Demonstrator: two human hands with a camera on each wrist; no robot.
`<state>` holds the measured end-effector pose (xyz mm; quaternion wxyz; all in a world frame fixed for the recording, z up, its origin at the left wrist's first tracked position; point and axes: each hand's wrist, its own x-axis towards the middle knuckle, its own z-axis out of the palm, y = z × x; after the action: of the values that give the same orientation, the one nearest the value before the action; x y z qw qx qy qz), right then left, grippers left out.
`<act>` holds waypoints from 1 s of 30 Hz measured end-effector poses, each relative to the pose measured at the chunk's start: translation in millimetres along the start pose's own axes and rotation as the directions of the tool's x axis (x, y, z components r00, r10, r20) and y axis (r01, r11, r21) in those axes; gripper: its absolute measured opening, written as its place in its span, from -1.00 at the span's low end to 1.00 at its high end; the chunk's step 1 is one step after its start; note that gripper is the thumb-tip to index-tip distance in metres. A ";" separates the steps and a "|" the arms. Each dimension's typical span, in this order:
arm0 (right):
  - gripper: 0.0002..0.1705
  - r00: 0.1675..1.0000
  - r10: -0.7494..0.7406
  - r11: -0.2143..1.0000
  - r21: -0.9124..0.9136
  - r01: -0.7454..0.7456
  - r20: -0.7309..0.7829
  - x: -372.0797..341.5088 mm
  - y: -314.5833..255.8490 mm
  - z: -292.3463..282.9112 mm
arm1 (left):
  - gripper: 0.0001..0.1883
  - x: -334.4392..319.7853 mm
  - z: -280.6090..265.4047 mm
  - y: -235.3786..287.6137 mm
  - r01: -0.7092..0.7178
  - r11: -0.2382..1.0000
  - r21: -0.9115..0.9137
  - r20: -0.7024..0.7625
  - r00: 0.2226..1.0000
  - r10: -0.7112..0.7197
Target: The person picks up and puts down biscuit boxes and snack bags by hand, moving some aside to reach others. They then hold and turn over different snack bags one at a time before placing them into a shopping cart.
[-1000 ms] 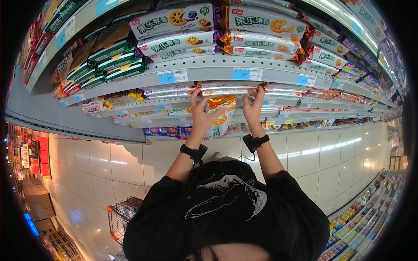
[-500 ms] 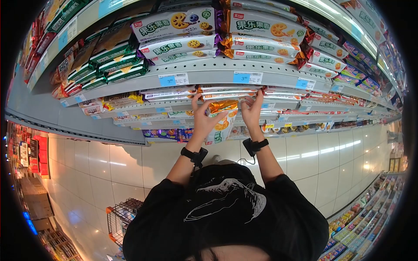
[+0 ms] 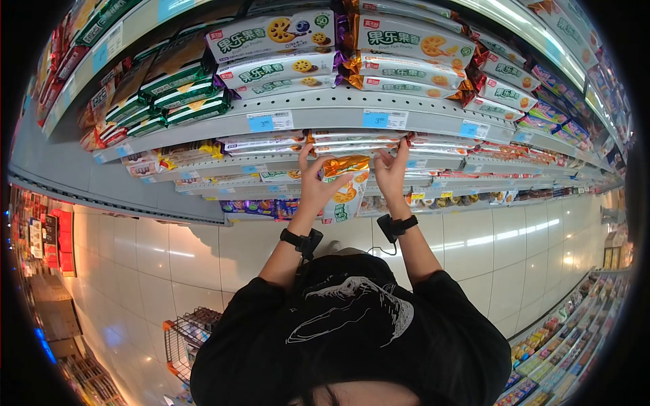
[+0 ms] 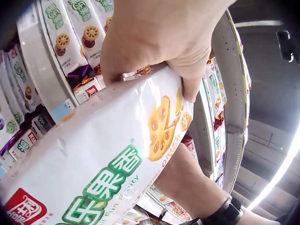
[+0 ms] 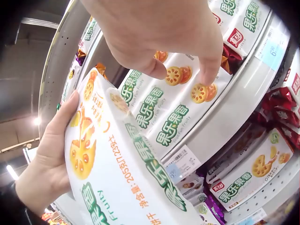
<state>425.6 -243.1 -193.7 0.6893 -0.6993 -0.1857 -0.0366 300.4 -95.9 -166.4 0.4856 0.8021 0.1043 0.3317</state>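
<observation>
In the head view, the left hand (image 3: 316, 188) grips a white biscuit packet (image 3: 347, 203) with an orange foil end, thumb across it. Its forefinger reaches to the left end of the stacked packets (image 3: 355, 143) on the shelf below the top one. At their right end is the right hand (image 3: 393, 177), fingers extended, thumb apart. The right wrist view shows the right hand (image 5: 164, 37) over the white stacked packets (image 5: 149, 107), and the held packet (image 5: 126, 173) in front of the left hand (image 5: 51, 164). The left hand (image 4: 157, 37) partly hides the held packet's end (image 4: 93, 154) in the left wrist view.
Above the hands, a shelf edge (image 3: 325, 122) with price tags carries piled white packets (image 3: 413, 42) and green ones (image 3: 193, 101). Lower shelves hold more packets. Behind the person, a wire cart (image 3: 181, 342) stands on the tiled floor (image 3: 474, 271).
The held packet has shifted slightly down in the head view, and more of the stacked packets' front edges shows between the hands. Both hands remain at the stack's ends.
</observation>
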 end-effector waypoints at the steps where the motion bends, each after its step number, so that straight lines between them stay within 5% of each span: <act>1: -0.12 1.000 -0.007 1.000 -0.003 0.007 -0.003 -0.2 0.0 0.2 | -0.58 -0.2 0.7 -1.8 -0.001 1.000 -0.002 0.002 1.000 0.001; 10: -0.12 1.000 -0.004 1.000 -0.010 0.004 0.011 0.8 -0.8 -3.0 | -0.56 -11.6 -7.2 2.4 0.044 0.999 0.000 0.013 0.999 -0.044; 12: -0.12 1.000 0.003 1.000 -0.016 -0.002 0.015 0.4 -1.3 -3.4 | -0.53 -17.3 -7.2 -0.7 0.237 0.959 -0.155 0.189 0.960 -0.206; 18: -0.12 1.000 -0.006 1.000 -0.026 0.006 0.008 -0.8 0.8 -1.8 | -0.55 -9.3 2.1 -18.5 0.194 0.981 0.005 0.242 0.952 -0.189; 30: -0.12 1.000 0.009 0.999 -0.037 -0.009 -0.004 -3.1 -2.9 -1.2 | -0.53 2.3 12.5 -37.7 0.123 0.991 -0.047 0.174 0.978 -0.113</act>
<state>422.1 -245.0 -191.9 0.6768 -0.7127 -0.1804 -0.0382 315.9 -84.5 -201.2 0.5345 0.8056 0.1003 0.2352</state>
